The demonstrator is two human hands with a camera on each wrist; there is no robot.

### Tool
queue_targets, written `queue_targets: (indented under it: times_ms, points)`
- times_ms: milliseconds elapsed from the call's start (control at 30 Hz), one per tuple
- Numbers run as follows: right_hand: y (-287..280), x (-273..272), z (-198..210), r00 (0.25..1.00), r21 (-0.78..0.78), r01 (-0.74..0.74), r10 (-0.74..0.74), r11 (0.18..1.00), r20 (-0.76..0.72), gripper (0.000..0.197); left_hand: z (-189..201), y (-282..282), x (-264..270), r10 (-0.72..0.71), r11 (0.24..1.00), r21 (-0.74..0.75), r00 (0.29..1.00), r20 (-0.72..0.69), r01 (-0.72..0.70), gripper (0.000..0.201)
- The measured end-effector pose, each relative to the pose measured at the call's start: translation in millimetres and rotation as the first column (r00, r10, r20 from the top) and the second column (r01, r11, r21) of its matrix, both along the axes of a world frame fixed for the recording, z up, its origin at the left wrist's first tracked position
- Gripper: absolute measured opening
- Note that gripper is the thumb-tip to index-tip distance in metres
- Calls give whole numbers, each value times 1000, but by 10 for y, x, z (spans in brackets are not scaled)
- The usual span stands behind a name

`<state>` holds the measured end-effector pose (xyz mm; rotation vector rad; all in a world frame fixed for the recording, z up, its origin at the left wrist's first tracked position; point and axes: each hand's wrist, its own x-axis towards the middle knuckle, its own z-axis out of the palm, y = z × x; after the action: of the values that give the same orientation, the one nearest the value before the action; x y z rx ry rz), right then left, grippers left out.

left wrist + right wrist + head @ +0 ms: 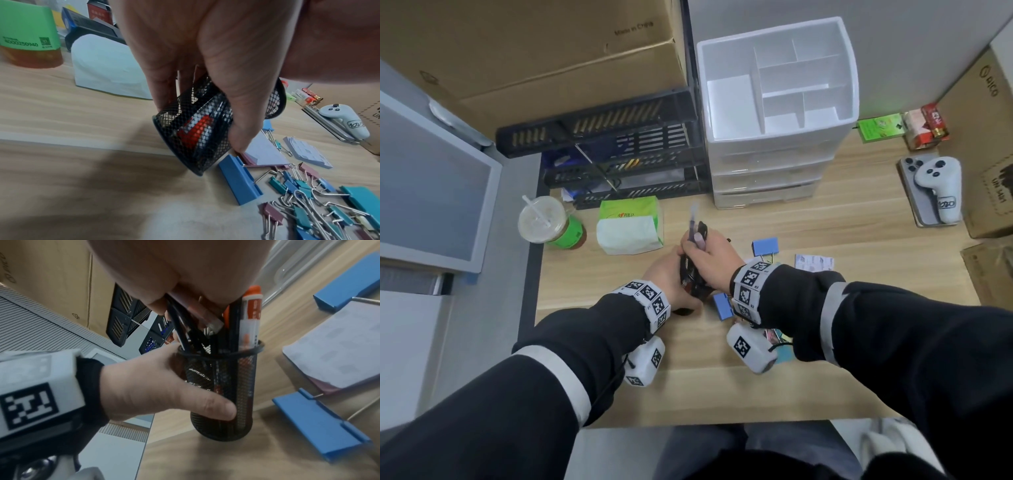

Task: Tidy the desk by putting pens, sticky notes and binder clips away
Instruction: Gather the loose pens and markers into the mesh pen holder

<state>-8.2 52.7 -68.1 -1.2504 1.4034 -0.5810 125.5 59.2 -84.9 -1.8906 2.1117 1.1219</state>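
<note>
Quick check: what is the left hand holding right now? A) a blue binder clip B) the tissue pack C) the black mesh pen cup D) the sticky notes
C: the left hand wraps its fingers and thumb around the black mesh pen cup, while the right hand grips the pens at its mouth.

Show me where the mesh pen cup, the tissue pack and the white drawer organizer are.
mesh pen cup (222, 402), right wrist view, on its mesh wall.
tissue pack (628, 233), head view, on its white front.
white drawer organizer (767, 168), head view, on a drawer front.

Right hand (185, 272) cut off by the top edge; pen tips hidden inside the mesh pen cup (222, 394).
</note>
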Motion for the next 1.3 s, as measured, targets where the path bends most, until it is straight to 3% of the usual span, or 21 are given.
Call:
queue_targets:
  times_ms: [200,300,400,800,900,1033,1167,1300]
  points:
    - [-49,-23,-58,999,44,7,-5,999,-42,25,24,-21,-22,66,998,11,997,-27,-66,98]
    - [-45,-73,-26,997,47,79,-80,996,3,12,6,-36,-21,70,997,17,997,-10,-70,95]
    - [-34,-136,-60,992,66,96,-101,993,74,22,-24,-26,-25,58,998,11,998,-22,-57,96]
    - [-226,-485,175,973,-186,162,-126,969,194,21,-86,-76,1,63,998,-24,993,-96,-66,88]
    - [-338,-805,152,981,-211,182,-163,960,104,14,-89,-93,33,67,998,-14,994,-85,-68,93]
    - [-353,-1430,-141,981,-85,111,-123,990,-151,13,-95,-114,48,56,998,8,995,-78,-55,98]
    - [-173,-2059,-424,863,-2,38,-34,999,-505,10,-107,-133,32,27,1000,17,998,-50,-26,100]
    - [29,-2318,-606,813,108,25,43,994,-581,7,-119,-148,12,16,1000,5,999,-35,-16,100]
